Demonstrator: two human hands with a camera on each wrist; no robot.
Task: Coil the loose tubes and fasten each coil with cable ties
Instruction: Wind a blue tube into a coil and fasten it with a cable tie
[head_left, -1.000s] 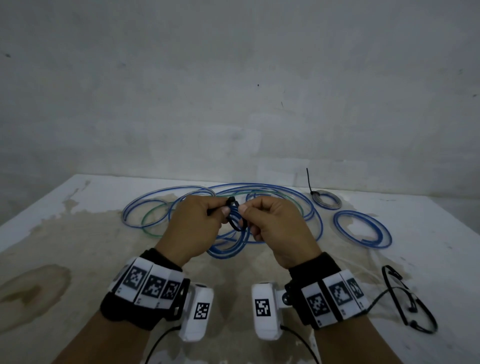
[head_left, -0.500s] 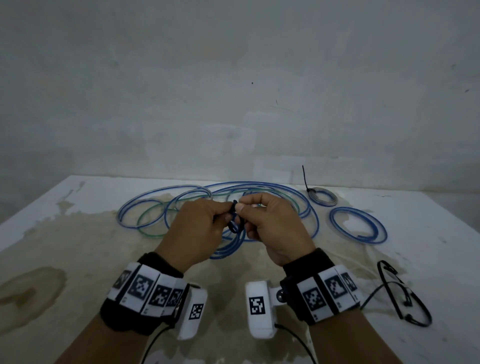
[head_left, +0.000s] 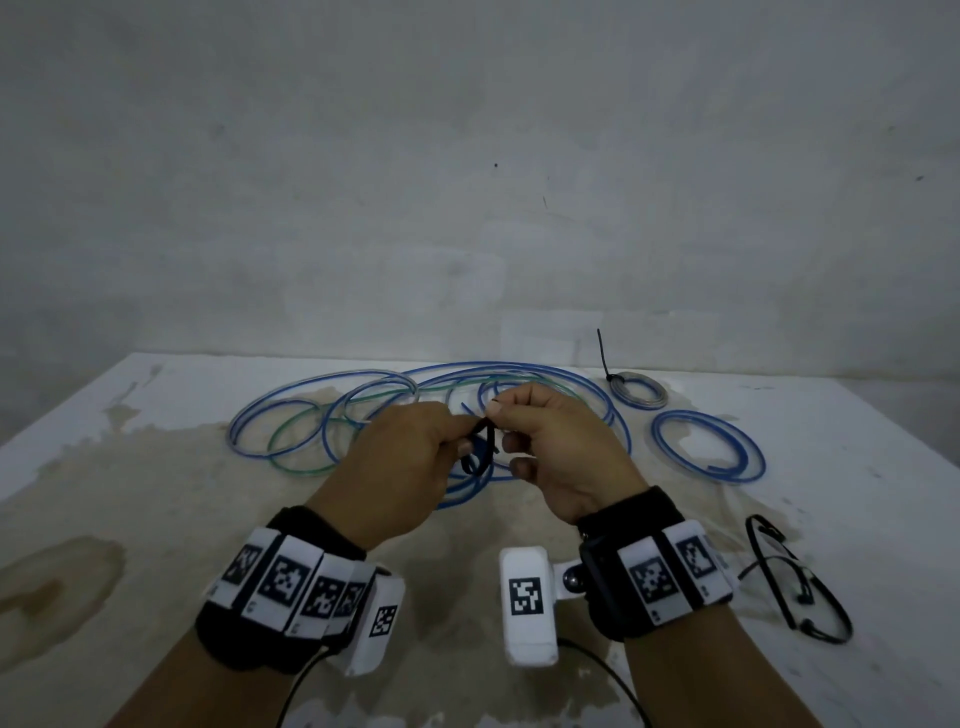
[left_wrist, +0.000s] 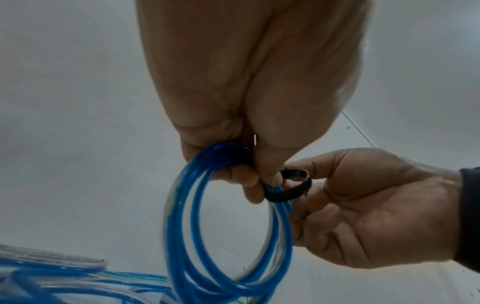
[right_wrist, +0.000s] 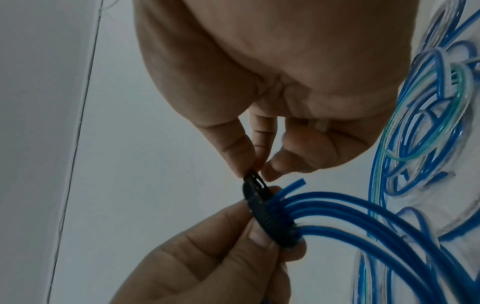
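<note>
A small coil of blue tube (left_wrist: 187, 226) hangs from my left hand (left_wrist: 249, 179), which grips its top strands between thumb and fingers. A black cable tie (left_wrist: 293, 189) is looped round those strands beside the left thumb. My right hand (right_wrist: 254, 166) pinches the tie's (right_wrist: 259, 205) free end between thumb and forefinger, just above the bundle (right_wrist: 363, 214). In the head view both hands meet above the table, left (head_left: 457, 441) and right (head_left: 498, 421), with the tie (head_left: 485, 447) between them and the coil (head_left: 467, 491) drooping below.
Loose blue and green tubes (head_left: 363, 400) sprawl behind the hands on the stained white table (head_left: 156, 519). A grey coil (head_left: 639, 389) with an upright black tie and a blue coil (head_left: 706, 447) lie at the back right. Black looped strands (head_left: 795, 577) lie by my right wrist.
Both hands stayed together on the coil. My right fingers have shifted their pinch on the tie a little upward, and the tie's loop looks smaller than before.
</note>
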